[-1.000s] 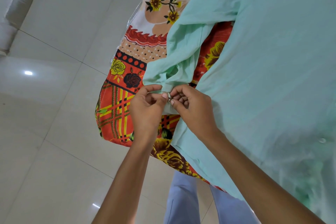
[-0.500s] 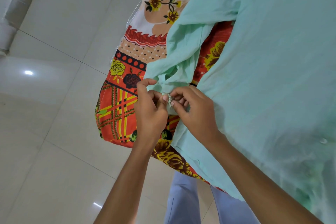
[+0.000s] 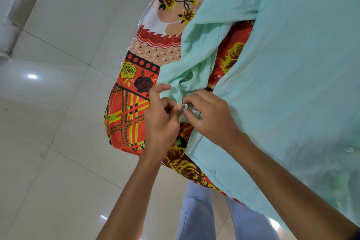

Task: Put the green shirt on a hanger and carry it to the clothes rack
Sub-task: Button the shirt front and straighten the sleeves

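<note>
Green shirt (image 3: pixel 288 76) cuff pinched, unlabelled

Shirt (image 3: pixel 292 84) on patterned cloth (image 3: pixel 132 107)

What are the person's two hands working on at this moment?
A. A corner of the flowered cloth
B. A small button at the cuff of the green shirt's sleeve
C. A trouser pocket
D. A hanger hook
B: the left hand and right hand pinch the green shirt cuff around a small pale button; no hanger shows.
</note>
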